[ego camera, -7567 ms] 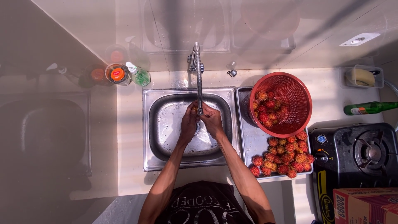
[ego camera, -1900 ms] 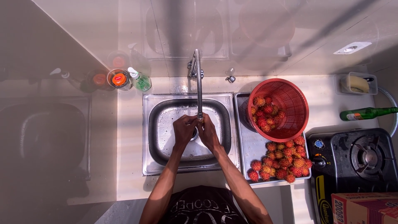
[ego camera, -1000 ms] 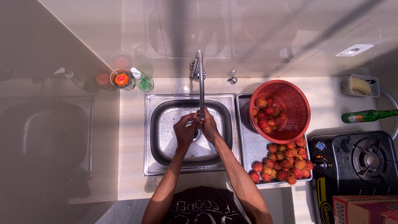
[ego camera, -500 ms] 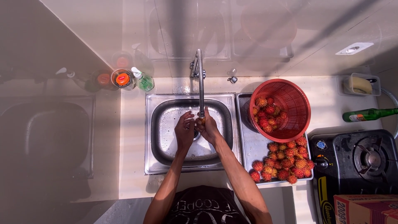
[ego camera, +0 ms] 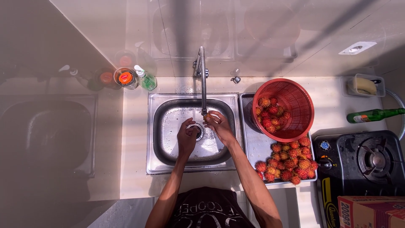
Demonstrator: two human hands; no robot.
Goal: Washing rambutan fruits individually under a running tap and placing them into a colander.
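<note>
Over the sink (ego camera: 157,126), both hands under the tap (ego camera: 203,80). Right hand (ego camera: 218,126) just below the spout, fingers curled, pinching a small red fruit (ego camera: 207,116) at the fingertips. Left hand (ego camera: 187,138) close beside it over the drain, fingers loosely curled, apparently holding nothing; cannot tell whether it touches the fruit.

Probably light in the hand, that fruit, with a soft hairy skin over a firmer body; likely slick when wet, so best taken around the middle with fingertips rather than by the hairs. Gentle squeeze only, at a guess, since the skin looks easy to bruise.

Right of the sink, a red basket (ego camera: 298,95) on the steel drainboard (ego camera: 253,147), part filled with the same fruit. Nearer than the basket, a loose pile (ego camera: 289,162) of more fruit on the drainboard.

Behind the sink to the left, a green soap bottle (ego camera: 146,79) and an orange-lidded jar (ego camera: 125,78). Far right of the sink, a black gas stove (ego camera: 367,162), a green bottle (ego camera: 373,115) lying flat, a clear tub (ego camera: 365,85) and a cardboard box (ego camera: 371,212).

Pale countertop (ego camera: 135,139) around the sink, glossy tiled wall (ego camera: 261,38) behind, strong daylight with long shadows across it
</note>
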